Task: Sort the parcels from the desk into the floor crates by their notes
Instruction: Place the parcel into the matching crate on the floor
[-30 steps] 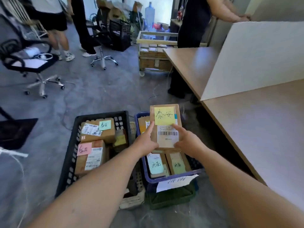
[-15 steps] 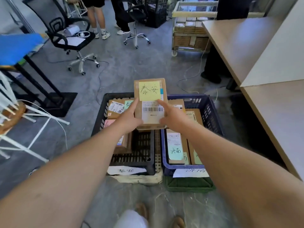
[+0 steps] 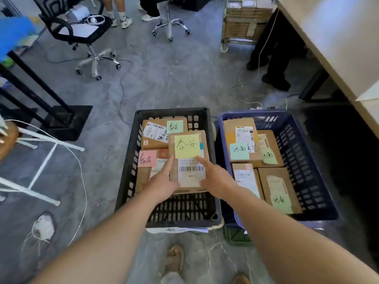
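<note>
Brown cardboard parcel (image 3: pixel 190 177): flat and box-shaped, held low over the middle of the black slatted plastic crate (image 3: pixel 127 160). It overlaps the boxes already inside, and we cannot tell whether it touches them.
Yellow paper sticky note (image 3: pixel 187 145): square, handwritten in black ink, stuck on the parcel's top face just beyond a white printed barcode label (image 3: pixel 191 174).
Hands: the left hand (image 3: pixel 162 185) and right hand (image 3: pixel 217 181) are apart and clamp the parcel's near end from either side, one digit of each lying on top. The fingers underneath are hidden.
Done so far: two brown cardboard boxes lie in the black crate's far-left part, one with a green note (image 3: pixel 174 127) and one with a pink note (image 3: pixel 147 158). In the blue perforated plastic crate (image 3: pixel 297 160), just right of the black crate, at least four more boxes carry green notes.
Fit: we judge the yellow note's characters match the pink one, so this looks like the correct crate.
Left to do: setting the parcel down and letting go. The pale wooden surface (image 3: pixel 338 37), far right of the black crate, is mostly out of view, so we cannot tell how many parcels wait there.
Materials: the cardboard is matte and stiff-edged with taped seams, and the labels are smooth paper. Both crates are rigid plastic with grid floors and slotted walls. They stand on a mottled grey floor (image 3: pixel 164 78).
</note>
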A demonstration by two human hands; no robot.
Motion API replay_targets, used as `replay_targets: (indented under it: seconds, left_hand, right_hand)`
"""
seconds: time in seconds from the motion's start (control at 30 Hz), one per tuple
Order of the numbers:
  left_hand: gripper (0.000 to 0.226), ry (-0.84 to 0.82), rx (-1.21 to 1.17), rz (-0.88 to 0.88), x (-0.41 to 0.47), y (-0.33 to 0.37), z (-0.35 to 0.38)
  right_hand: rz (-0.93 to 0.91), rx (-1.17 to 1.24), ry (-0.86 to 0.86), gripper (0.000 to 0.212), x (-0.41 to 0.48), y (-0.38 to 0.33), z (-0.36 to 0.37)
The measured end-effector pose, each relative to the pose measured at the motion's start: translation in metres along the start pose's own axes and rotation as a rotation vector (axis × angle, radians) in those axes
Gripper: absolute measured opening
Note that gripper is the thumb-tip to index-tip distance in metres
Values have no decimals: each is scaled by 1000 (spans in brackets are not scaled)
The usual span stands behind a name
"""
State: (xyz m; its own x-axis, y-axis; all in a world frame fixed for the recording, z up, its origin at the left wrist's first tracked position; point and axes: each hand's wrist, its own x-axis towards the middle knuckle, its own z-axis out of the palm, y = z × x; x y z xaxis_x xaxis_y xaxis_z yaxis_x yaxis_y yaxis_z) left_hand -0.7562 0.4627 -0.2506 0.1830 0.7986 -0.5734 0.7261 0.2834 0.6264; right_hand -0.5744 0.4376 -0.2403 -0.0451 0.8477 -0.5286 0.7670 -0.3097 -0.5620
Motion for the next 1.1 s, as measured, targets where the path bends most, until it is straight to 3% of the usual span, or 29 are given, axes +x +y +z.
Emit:
replay_targets:
  seconds: [0.23,0.37,0.53,0.9,1.03,1.1]
  left_hand:
    - [91,-94,132,-46,50,-55,23]
    - [90,-117,380,9,72,-73,35]
    - [81,-74,663,150,99,-83,42]
    - [68,34,953,266,123,-107,73]
    - [66,60,1061,270,128,-112,85]
    - [63,64,1077,304,130,-111,86]
  right_hand:
    - [144,-81,-60,78,49,14,63]
    - [225,-131,-86,75,68,21,85]
    - [318,-130,-74,77,94,28,107]
    - [425,-176,-70,78,136,47,137]
    - [352,-230,6,57,159,61,152]
    - [362,-254,-4,63,168,60,154]
